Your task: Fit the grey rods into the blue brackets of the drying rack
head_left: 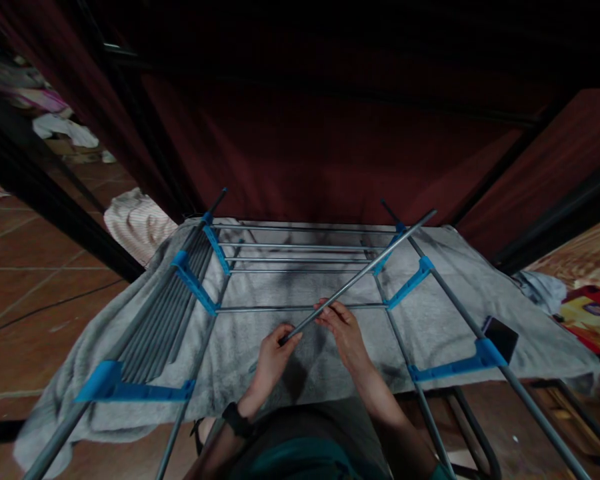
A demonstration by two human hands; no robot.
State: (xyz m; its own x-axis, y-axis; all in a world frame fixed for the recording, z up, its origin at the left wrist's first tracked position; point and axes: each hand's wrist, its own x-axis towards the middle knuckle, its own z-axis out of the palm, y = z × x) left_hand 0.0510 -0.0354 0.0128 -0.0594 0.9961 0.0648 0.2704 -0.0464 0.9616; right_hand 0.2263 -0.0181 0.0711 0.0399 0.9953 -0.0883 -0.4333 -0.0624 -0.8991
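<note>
A long grey metal tube [363, 273] slants from lower left to upper right between my hands. My left hand [276, 353] is closed around it near its lower end, and a dark band sits on that wrist. Higher up the tube, my right hand [343, 327] pinches it between thumb and fingers. Around both hands stands a partly built rack of grey tubes with blue plastic brackets [195, 283]. Several crossbars [300, 248] span its far end. On the right side, another blue bracket [457, 363] joins two long tubes.
Several loose grey tubes [160, 327] lie bundled inside the rack's left side. A grey blanket [430, 320] covers the surface beneath. A dark phone-like object [501, 339] lies by the right bracket. Dark red panels [320, 153] rise behind. At far right is a red and yellow package [593, 317].
</note>
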